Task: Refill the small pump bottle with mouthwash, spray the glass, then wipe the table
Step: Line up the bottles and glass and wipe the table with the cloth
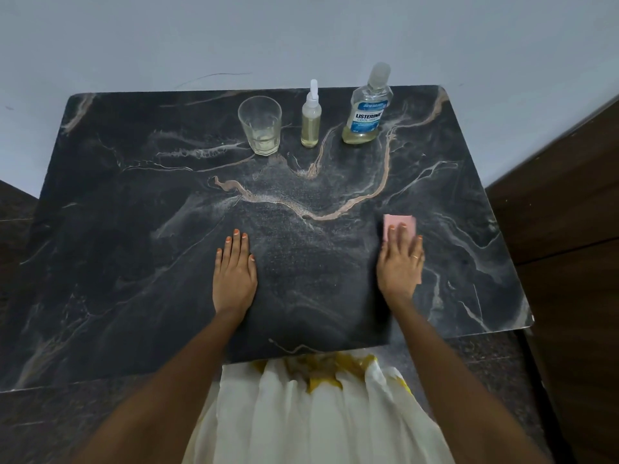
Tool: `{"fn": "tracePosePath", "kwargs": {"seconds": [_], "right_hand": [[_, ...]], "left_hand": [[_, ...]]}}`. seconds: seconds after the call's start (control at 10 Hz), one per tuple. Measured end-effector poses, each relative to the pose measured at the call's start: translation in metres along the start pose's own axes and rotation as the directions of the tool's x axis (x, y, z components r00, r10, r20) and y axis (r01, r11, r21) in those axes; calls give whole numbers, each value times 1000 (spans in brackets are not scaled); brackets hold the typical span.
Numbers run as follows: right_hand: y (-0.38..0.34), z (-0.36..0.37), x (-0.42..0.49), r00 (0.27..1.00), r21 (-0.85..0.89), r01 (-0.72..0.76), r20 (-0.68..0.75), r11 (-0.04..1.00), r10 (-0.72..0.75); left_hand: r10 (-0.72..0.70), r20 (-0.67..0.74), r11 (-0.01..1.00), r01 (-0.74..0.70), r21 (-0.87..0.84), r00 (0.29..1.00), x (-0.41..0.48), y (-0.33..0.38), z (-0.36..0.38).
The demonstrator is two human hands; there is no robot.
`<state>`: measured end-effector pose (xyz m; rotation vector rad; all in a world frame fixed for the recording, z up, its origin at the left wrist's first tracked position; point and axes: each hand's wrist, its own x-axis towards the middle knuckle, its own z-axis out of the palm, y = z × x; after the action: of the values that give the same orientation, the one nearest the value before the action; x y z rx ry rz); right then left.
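A clear glass with a little pale liquid stands at the back of the black marble table. To its right stands the small pump bottle, its white nozzle on, holding yellowish liquid. Further right is the Listerine mouthwash bottle, capped and nearly drained. My right hand lies flat with straight fingers on a pink cloth at the table's right side. My left hand rests flat on the table near the middle, holding nothing.
A pale wall rises behind the table. Dark wooden furniture stands close to the table's right edge. The table's front edge meets my white and yellow clothing. Dark flooring shows at both sides.
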<state>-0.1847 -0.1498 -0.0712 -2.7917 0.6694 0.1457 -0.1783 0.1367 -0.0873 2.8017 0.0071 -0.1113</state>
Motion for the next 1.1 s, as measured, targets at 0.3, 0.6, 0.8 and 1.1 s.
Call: {"fn": "tracePosePath", "kwargs": {"seconds": [0.3, 0.6, 0.8, 1.1], "right_hand": [[19, -9, -5, 985, 48, -149, -78, 988, 153], [-20, 7, -41, 989, 6, 148, 27, 989, -148], [10, 4, -56, 994, 11, 113, 11, 994, -113], [61, -20, -13, 980, 88, -153, -113, 984, 163]], "left_hand": [[-11, 6, 1000, 11, 11, 1000, -2, 2, 0], [-7, 9, 1000, 7, 12, 1000, -2, 2, -1], [-5, 13, 1000, 5, 31, 1000, -1, 2, 0], [-7, 13, 999, 7, 31, 1000, -1, 3, -1]]}}
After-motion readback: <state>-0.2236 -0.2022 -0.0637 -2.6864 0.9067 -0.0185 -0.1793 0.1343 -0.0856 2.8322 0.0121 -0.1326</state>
